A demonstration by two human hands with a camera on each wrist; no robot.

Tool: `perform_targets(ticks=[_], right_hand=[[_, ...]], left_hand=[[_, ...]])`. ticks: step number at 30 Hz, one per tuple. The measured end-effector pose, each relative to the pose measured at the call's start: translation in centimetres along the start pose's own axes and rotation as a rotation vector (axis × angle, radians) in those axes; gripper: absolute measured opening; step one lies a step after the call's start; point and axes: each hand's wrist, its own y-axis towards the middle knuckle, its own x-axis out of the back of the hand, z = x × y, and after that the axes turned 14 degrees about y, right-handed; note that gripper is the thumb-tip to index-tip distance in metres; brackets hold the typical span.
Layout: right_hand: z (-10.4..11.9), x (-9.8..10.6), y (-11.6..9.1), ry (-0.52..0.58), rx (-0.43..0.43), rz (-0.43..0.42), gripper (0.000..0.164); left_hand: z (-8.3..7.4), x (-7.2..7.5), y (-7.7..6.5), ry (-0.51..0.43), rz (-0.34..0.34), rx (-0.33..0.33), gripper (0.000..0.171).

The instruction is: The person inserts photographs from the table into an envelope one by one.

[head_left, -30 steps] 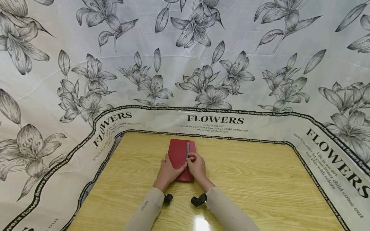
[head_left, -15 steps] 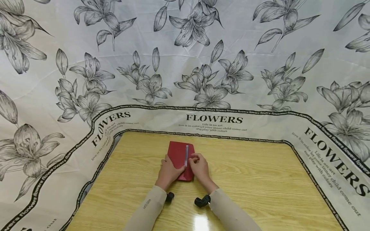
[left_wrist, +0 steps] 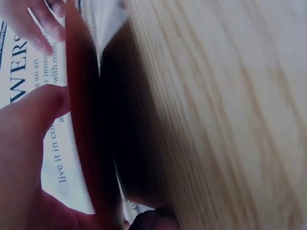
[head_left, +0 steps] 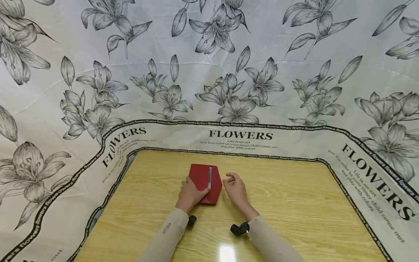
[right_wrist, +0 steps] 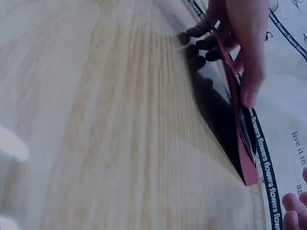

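My left hand holds a red envelope, its thumb on the upper face and its fingers around the left edge and underneath. A narrow pale strip runs lengthwise beside the envelope's flap, which points to the right. Seen edge-on in the left wrist view, the envelope stands off the wood over its dark reflection. To the right of the flap, apart from it, is my right hand, fingers loosely bent with nothing visible in them. Its fingertips show at the corner of the right wrist view.
The envelope is over a glossy wood-grain table. A white cloth with printed lilies and lettering hangs around the back and sides. Each wrist wears a small black camera, such as the right one.
My right hand has drawn away from the pale strip to the right. The envelope's flap now shows more fully. My left hand keeps its hold.
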Motion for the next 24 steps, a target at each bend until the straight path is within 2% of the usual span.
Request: perform_targets(ticks=[7,16,24], right_hand=[[0.0,2.8,0.1,-0.003,0.014,0.003,0.037],[-0.5,5.6,0.2,-0.041,0.013,-0.011,0.039],[-0.9,8.4,0.7,-0.174,-0.006,0.024,0.058]], left_hand=[[-0.2,0.6,-0.2,0.114,-0.018,0.002,0.112],[0.3,0.5,-0.4,0.229,-0.068,-0.017,0.112],[0.8,1.2,-0.4,0.282,-0.046,-0.018,0.109]])
